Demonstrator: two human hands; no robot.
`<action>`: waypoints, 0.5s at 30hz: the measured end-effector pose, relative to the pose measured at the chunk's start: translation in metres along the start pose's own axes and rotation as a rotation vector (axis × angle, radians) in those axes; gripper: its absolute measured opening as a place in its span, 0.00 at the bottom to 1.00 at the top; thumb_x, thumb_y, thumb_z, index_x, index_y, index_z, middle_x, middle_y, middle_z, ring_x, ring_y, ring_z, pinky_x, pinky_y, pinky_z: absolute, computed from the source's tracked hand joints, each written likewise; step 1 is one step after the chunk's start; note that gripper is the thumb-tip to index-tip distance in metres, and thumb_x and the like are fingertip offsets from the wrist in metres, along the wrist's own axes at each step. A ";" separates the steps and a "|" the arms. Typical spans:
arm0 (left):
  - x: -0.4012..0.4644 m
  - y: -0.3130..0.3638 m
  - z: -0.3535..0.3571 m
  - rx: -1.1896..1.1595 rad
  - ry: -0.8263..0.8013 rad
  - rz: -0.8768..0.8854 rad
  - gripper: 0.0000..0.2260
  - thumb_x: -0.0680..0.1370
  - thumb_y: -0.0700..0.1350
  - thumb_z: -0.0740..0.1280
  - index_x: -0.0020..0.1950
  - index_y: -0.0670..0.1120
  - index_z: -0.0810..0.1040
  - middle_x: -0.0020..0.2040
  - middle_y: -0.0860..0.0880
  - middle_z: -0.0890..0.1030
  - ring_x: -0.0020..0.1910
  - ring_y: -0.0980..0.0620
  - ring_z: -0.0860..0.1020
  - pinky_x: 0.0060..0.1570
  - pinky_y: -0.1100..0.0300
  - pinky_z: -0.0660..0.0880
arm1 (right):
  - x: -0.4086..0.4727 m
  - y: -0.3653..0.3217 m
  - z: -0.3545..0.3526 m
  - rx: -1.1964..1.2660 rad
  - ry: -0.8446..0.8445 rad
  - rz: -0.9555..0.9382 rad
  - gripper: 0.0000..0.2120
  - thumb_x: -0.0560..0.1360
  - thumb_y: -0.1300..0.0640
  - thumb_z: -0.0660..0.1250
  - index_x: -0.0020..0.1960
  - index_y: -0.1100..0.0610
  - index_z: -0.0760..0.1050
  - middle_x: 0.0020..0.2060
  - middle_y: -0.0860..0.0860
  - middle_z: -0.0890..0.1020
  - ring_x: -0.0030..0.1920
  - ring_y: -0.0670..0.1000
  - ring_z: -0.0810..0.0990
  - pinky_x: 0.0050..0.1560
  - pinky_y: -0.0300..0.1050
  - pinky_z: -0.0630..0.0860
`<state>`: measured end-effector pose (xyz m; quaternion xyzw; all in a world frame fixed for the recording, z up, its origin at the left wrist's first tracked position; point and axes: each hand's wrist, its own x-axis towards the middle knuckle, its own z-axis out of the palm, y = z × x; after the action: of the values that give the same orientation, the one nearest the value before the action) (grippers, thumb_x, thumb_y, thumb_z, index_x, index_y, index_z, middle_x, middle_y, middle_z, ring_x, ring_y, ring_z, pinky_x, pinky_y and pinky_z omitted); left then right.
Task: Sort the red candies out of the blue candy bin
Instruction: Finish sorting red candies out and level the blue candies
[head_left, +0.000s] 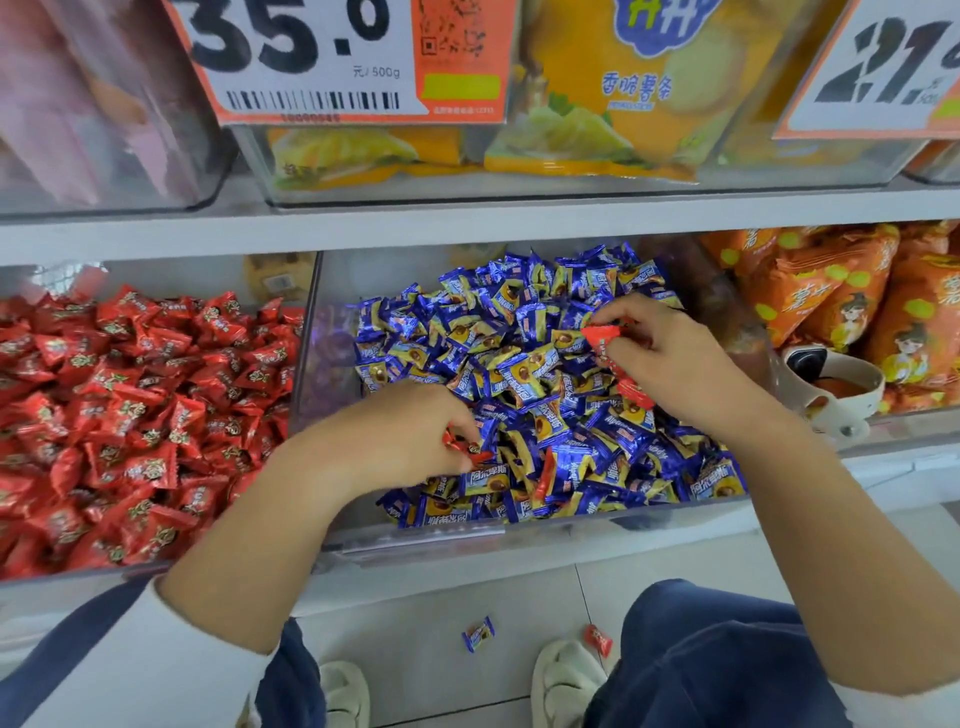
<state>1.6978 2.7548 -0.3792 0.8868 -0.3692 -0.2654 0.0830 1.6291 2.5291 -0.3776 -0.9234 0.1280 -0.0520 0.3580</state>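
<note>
The fingers (605, 317) of the right hand (675, 358) are curling round a small bunch of shiny red wrapped candies (605, 343), and one more red candy is poking out under the palm near the wrist. It looks like the hand is saving up several at once so it does not have to go back and forth so much. The fingers (462, 426) of the left hand (405, 431) are pinching another red wrapped candy (465, 449) low in the pile, likely to pull it free from the blue ones around it.

Both hands are working inside the clear plastic bin of blue and yellow wrapped candies (519, 535), which is where the red ones do not belong. A thin red candy standing on its edge (545, 475) is waiting between the blue ones near the front wall, so the job is not done yet.

Just beside it on the left is sitting the clear bin full of red candies (130, 415), close enough for an easy drop.

Down on the pale tiled floor (441, 597), a dropped blue candy (478, 634) and a dropped red candy (598, 639) are lying near the person's white slippers (563, 675).
</note>
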 end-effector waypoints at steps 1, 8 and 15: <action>0.004 0.000 0.008 0.018 -0.031 -0.004 0.17 0.75 0.51 0.69 0.64 0.54 0.76 0.58 0.53 0.77 0.50 0.56 0.73 0.52 0.63 0.68 | -0.001 -0.001 0.002 -0.027 -0.009 -0.007 0.06 0.78 0.54 0.62 0.54 0.47 0.73 0.40 0.52 0.82 0.36 0.53 0.78 0.38 0.48 0.75; 0.013 0.004 0.028 0.110 0.124 -0.021 0.06 0.79 0.46 0.65 0.51 0.45 0.75 0.49 0.47 0.77 0.48 0.48 0.74 0.45 0.55 0.72 | -0.003 -0.004 0.014 -0.336 0.027 0.035 0.08 0.78 0.54 0.59 0.50 0.55 0.76 0.34 0.54 0.78 0.36 0.55 0.76 0.34 0.44 0.69; 0.008 0.004 0.028 0.182 0.036 -0.069 0.15 0.77 0.46 0.68 0.61 0.46 0.69 0.49 0.46 0.75 0.46 0.48 0.73 0.43 0.53 0.72 | -0.004 0.004 0.020 -0.519 0.068 -0.067 0.11 0.80 0.52 0.55 0.53 0.55 0.74 0.36 0.55 0.79 0.36 0.58 0.76 0.33 0.46 0.69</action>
<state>1.6857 2.7479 -0.4047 0.9075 -0.3593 -0.2176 -0.0007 1.6282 2.5403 -0.3952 -0.9858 0.1183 -0.0604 0.1027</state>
